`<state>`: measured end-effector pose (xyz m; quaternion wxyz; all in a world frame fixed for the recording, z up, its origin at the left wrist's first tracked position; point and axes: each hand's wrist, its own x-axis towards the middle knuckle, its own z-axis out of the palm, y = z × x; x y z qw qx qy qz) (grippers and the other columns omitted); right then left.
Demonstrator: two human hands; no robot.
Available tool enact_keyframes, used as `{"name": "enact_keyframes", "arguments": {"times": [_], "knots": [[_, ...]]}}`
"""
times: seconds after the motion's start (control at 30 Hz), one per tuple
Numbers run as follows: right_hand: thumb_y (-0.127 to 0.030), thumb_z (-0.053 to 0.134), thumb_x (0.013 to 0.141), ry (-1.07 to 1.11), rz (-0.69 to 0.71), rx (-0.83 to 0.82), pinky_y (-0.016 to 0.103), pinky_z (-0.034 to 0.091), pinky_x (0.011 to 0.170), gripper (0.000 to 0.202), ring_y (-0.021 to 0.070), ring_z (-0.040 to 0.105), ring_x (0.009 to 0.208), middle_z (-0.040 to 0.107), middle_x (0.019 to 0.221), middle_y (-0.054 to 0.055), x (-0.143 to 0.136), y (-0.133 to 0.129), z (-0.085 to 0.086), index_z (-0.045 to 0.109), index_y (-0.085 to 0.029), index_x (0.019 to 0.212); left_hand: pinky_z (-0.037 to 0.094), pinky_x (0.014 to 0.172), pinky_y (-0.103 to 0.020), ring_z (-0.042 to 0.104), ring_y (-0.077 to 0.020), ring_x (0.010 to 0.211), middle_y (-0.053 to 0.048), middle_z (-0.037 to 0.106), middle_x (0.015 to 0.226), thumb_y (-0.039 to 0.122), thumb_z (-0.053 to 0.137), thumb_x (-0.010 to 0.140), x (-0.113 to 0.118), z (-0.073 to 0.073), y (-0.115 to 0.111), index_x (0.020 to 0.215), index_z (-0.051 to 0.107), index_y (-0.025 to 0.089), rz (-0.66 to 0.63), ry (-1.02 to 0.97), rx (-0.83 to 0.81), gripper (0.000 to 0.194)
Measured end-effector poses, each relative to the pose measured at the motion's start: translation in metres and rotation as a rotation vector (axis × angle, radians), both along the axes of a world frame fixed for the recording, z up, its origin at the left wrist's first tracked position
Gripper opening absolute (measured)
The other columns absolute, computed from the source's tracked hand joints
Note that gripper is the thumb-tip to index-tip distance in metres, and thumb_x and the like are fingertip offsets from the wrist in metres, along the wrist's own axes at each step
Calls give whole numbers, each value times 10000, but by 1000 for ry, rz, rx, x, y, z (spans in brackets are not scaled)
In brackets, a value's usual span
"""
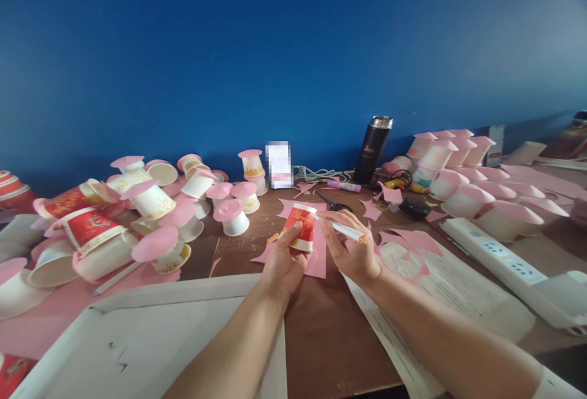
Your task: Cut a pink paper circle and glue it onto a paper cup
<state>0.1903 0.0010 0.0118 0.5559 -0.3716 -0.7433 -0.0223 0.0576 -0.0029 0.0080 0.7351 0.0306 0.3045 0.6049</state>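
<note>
My left hand (285, 264) is closed around a red paper cup (300, 222) with gold print, tipped on its side above the table. Between the fingers of my right hand (351, 246) is a white marker (345, 230), its front end close to the cup's white edge; whether it touches I cannot tell. Beneath the cup lies a pink paper sheet (320, 264) with cut edges. Just behind rests a pair of dark scissors (337, 204). Pink paper scraps (370, 208) are scattered around both hands.
Many paper cups with pink paper discs (232, 219) crowd the left; more cups (507, 215) stand at the right. A black thermos (373, 148) and a phone (279, 165) are by the blue wall. A power strip (495, 249) and a white board (151, 338) flank my arms.
</note>
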Motion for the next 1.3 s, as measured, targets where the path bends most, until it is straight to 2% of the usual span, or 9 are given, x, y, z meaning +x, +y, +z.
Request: {"name": "enact_keyframes", "arguments": {"times": [0.77,1.3], "knots": [[-179,553,888,-25,-21,-22,325,510,691,146,178,618,733,698,825,49,-2,-2,0,664,-206,979,535,688,-185,680,-108,713,-55,714,799,39,635,757,0,2,1,821,649,122,13,-21,-28,106],[-163,552,878,-41,-2,5,328,521,705,148,182,634,757,713,865,48,-4,-4,2,653,-212,974,538,686,-184,679,-108,715,-49,709,807,39,631,763,0,1,2,816,645,141,18,-18,-23,116]]}}
